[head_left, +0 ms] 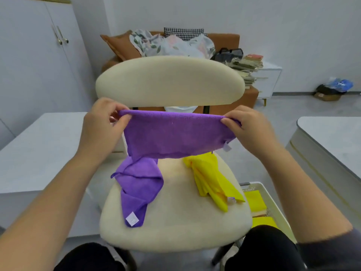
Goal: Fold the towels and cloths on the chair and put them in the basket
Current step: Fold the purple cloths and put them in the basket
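We hold a purple cloth (175,133) stretched wide above the seat of the chair (175,227), just in front of its cream backrest. Our left hand (103,122) pinches the cloth's upper left corner between thumb and fingers. Our right hand (248,128) pinches the upper right corner the same way, so each grip is pressed together on the top edge. The cloth hangs down from that edge, and its lower left part trails towards the seat.

A small white tag (227,147) hangs at the cloth's lower right corner; we cannot read any writing on it.

On the left side of the chair seat lies a second purple cloth (138,188), crumpled. A white label (132,219) sits at the end nearest us; its print is too faint to read. On the right side of the seat lies a yellow cloth (211,178), loosely bunched, one end reaching the seat's right edge.

The white basket (252,184) stands on the floor just beside the chair's right side, and folded yellow cloths (255,200) lie in it.

A grey worktop (39,149) stands to the left of the chair, and another worktop (332,137) stands to its right. Behind the chair is a brown sofa (224,42) piled with fabric.
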The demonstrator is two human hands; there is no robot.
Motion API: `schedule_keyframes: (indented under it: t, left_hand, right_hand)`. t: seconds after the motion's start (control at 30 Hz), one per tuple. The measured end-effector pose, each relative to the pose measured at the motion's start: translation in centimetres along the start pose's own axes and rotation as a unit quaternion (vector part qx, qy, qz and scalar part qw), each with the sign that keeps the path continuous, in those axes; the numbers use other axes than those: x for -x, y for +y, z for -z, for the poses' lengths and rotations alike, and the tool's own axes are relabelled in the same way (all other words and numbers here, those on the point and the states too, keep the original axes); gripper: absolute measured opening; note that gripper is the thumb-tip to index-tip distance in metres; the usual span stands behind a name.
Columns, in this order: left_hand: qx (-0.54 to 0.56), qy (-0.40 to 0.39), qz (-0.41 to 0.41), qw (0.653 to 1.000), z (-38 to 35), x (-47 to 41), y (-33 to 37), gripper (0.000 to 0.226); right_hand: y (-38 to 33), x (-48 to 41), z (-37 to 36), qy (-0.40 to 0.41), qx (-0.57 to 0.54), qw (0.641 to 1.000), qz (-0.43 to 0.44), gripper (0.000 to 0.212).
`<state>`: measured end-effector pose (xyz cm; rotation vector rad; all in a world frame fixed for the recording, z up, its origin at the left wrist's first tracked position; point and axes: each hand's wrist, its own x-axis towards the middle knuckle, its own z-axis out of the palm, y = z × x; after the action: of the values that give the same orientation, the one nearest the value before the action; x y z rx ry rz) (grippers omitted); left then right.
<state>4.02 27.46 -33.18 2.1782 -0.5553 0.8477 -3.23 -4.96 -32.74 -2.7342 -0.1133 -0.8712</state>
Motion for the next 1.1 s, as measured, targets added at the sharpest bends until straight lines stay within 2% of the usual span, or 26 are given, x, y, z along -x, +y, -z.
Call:
schedule_keyframes:
  t: [0.1,0.17,0.23,0.33,0.4,0.43,0.5,0.57,0.6,0.63,0.77,0.8,0.93,1.1]
  left_hand:
    - [-0.013,-0.037,-0.041,0.998,1.0,3.0,-0.8,0.008]
    - [-0.021,-0.118,-0.004,0.993,0.9,6.3,-1.7,0.014]
    - [-0.023,-0.214,0.048,0.975,0.6,10.0,-2.7,0.024]
    - [-0.026,-0.332,0.104,0.937,0.0,13.6,-3.6,0.023]
    - [-0.035,-0.386,0.12,0.914,-0.2,14.5,-3.6,0.025]
    - [-0.038,-0.398,0.127,0.908,-0.3,14.5,-3.7,0.02]
    - [-0.05,-0.405,0.137,0.903,-0.7,14.5,-3.7,0.029]
    - [-0.065,-0.401,0.149,0.901,-1.2,14.4,-3.6,0.038]
    - [-0.069,-0.391,0.158,0.904,-1.5,14.2,-3.6,0.038]
    - [-0.076,-0.369,0.162,0.912,-1.9,14.0,-3.6,0.034]
    - [-0.094,-0.306,0.17,0.932,-4.2,12.0,-3.8,0.007]
    - [-0.091,-0.297,0.173,0.935,-5.0,11.6,-4.0,0.003]
    - [-0.101,-0.271,0.193,0.938,-8.2,9.9,-5.0,0.03]
    - [-0.153,-0.307,0.245,0.907,-11.3,9.4,-6.6,0.042]
  right_hand:
    - [-0.2,2.9,-0.8,-0.026,-0.002,0.998,0.049,0.032]
    - [-0.2,5.9,-2.4,-0.061,-0.006,0.996,0.063,0.032]
    - [0.0,8.9,-4.2,-0.117,-0.039,0.99,0.072,0.023]
    - [0.0,12.3,-5.8,-0.257,-0.095,0.961,0.033,0.015]
    - [0.1,13.4,-6.4,-0.299,-0.109,0.948,0.005,0.021]
    - [0.0,13.6,-6.5,-0.315,-0.117,0.942,-0.009,0.024]
    - [-0.2,13.7,-6.6,-0.349,-0.135,0.926,-0.043,0.034]
    - [-0.2,13.8,-6.5,-0.374,-0.154,0.911,-0.081,0.06]
    - [-0.1,13.7,-6.5,-0.366,-0.158,0.912,-0.095,0.073]
    - [0.0,13.6,-6.6,-0.344,-0.163,0.918,-0.107,0.074]
    - [0.5,11.0,-7.7,-0.184,-0.147,0.959,-0.155,0.012]
    - [0.5,10.2,-8.0,-0.165,-0.144,0.958,-0.185,0.015]
    - [1.5,8.0,-10.4,-0.18,-0.165,0.92,-0.306,0.04]
    - [2.2,6.8,-13.1,-0.15,-0.203,0.904,-0.344,0.035]
